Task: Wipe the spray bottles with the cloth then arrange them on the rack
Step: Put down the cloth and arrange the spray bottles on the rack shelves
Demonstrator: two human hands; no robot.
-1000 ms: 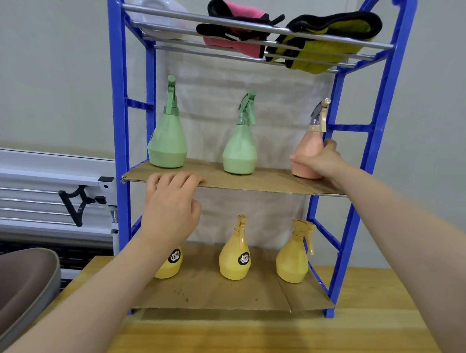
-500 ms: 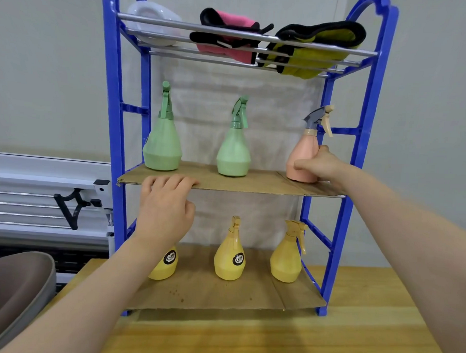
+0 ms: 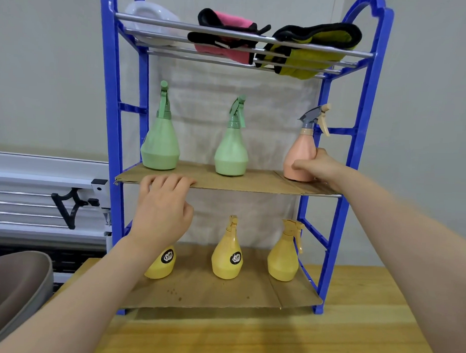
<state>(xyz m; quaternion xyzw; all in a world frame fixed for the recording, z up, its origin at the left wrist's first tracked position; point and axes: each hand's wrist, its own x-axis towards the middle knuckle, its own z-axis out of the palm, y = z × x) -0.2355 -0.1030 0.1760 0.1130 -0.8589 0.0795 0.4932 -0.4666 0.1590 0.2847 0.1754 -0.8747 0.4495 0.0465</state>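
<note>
A blue rack (image 3: pixel 111 98) stands on the wooden table. Its middle cardboard shelf (image 3: pixel 252 182) carries two green spray bottles (image 3: pixel 160 144) (image 3: pixel 231 155) and a pink spray bottle (image 3: pixel 300 157) at the right end. My right hand (image 3: pixel 322 167) grips the pink bottle's lower body, which stands upright on the shelf. My left hand (image 3: pixel 160 208) holds the front edge of the middle shelf, fingers curled over it. Three yellow spray bottles (image 3: pixel 226 255) (image 3: pixel 283 257) (image 3: pixel 161 263) stand on the bottom shelf; my left wrist partly hides the leftmost. Pink (image 3: pixel 226 36) and yellow-green cloths (image 3: pixel 313 49) lie on the top rails.
A white dish (image 3: pixel 150 17) sits at the top shelf's left end. A grey-brown chair (image 3: pixel 11 290) is at the lower left, beside the wooden table (image 3: pixel 274 336). A white window frame (image 3: pixel 41 190) runs behind the rack on the left.
The pink bottle has turned under my right hand, so its nozzle now shows side-on. My left hand has stayed on the shelf edge. The view has shifted slightly.
</note>
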